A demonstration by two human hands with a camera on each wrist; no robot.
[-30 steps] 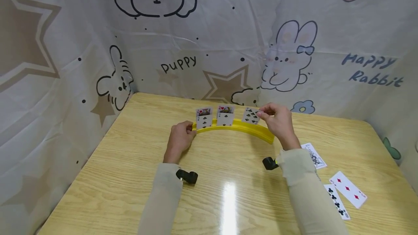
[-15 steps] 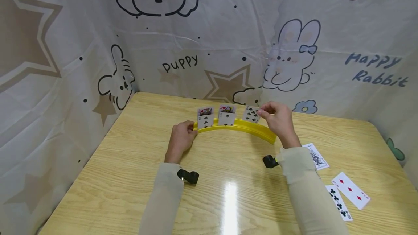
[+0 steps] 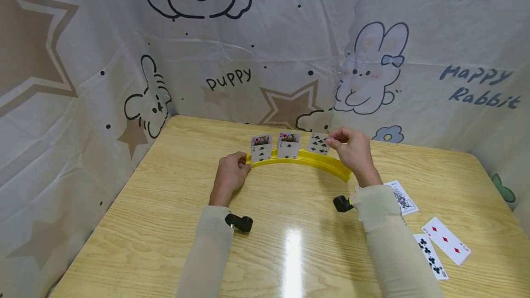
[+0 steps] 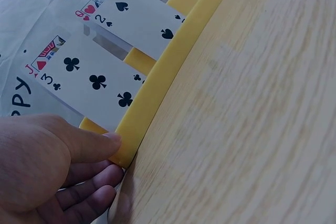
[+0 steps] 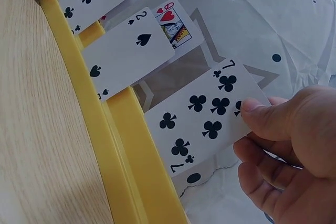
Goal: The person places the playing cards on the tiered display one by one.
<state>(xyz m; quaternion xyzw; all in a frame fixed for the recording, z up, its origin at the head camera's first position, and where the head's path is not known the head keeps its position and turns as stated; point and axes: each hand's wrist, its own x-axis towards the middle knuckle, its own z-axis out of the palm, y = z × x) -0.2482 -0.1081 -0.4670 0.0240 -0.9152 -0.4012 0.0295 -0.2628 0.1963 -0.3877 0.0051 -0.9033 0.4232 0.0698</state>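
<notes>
A curved yellow card holder (image 3: pixel 320 161) stands on the table, its left end pinched between the thumb and fingers of my left hand (image 3: pixel 230 174). My right hand (image 3: pixel 353 154) holds the seven of clubs (image 5: pixel 202 121) by its upper right edge, thumb on the face. The card's lower edge lies along the holder's rear wall. To its left, the two of spades (image 5: pixel 128 53) stands in the holder before the queen of hearts (image 5: pixel 181 30). Nearest my left hand, the three of clubs (image 4: pixel 89 80) stands before a red jack (image 4: pixel 47 51).
On the right side of the table (image 3: pixel 165 233) lie a three of diamonds (image 3: pixel 446 241), a clubs card (image 3: pixel 430 257) partly under it, and a picture card (image 3: pixel 402 197) by my right sleeve. A printed cloth (image 3: pixel 232 49) hangs behind the table.
The view has shifted slightly. Both hands keep their holds on the card holder and the seven of clubs, with hardly any movement.
</notes>
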